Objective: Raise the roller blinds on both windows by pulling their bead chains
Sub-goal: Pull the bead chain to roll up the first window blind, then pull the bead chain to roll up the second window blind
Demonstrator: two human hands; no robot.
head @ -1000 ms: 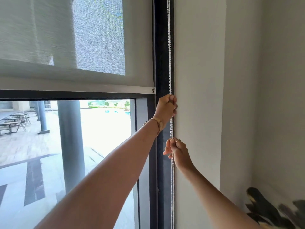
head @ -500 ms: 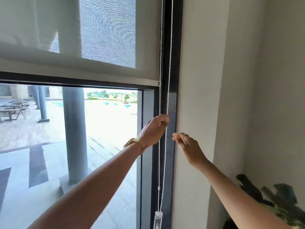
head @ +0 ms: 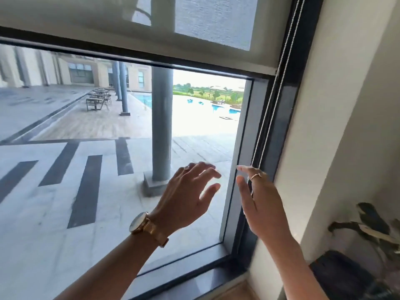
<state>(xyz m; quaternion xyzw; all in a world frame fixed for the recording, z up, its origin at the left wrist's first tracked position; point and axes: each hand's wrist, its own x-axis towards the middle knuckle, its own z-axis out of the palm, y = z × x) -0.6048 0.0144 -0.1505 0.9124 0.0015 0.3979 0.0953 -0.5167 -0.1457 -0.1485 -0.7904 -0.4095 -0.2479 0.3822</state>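
Note:
A grey roller blind [head: 194,33] covers only the top of the window, its bottom bar just above the dark frame crossbar. The white bead chain [head: 271,98] hangs in two strands down the window's dark right frame. My left hand [head: 186,198], with a gold watch on the wrist, is spread in front of the glass and holds nothing. Just in front of the chain's lower part, my right hand [head: 259,202] wears a ring and has its fingers apart; the chain passes behind it, not gripped.
A white wall [head: 324,126] stands right of the window frame. A dark plant [head: 372,226] in a dark pot [head: 337,276] sits in the right corner. The window sill [head: 194,280] runs along the bottom. Outside are a grey pillar, terrace and pool.
Both hands have let go of the bead chain and dropped lower, fingers spread. The view has tilted down and left, and the blind's bottom edge now sits higher in view.

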